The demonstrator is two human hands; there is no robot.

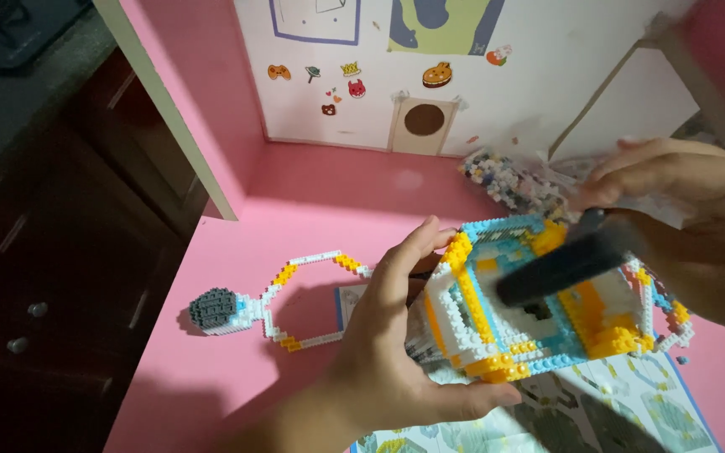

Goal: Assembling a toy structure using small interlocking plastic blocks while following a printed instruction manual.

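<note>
L hand [396, 352] cups the brick model [539, 294] from its near-left side: palm under/behind, thumb along the bottom edge, fingers up the left wall by the yellow strip. Firm-looking hold, hand closed round it, model lifted & tilted over the booklet [631, 411], not resting flat on the desk [295, 210]. R hand [698, 226] comes in from the right, closed on a dark tool [568, 264] w/ its end against the model's top face; tool is blurred so can't tell exactly how the fingers pinch it or what the tip touches.

Around: a brick loop w/ a grey knob [216, 310] lies flat on the desk left of the L hand, well apart from the model. Bag of loose bricks [509, 180] sits behind the model near the white back wall w/ stickers. Dark drawers at far left.

Risks, as I judge them:
- tool pressing hard on a thin wall = rows could pop off or the shell crack, esp. the white/blue edge hanging out at right
- model held by one side only; push from the tool could twist it out of the L grip & drop it on the desk
- loose bits falling would scatter over the booklet or off the desk edge
- R wrist sits close to the bag, a wide move could knock it
</note>
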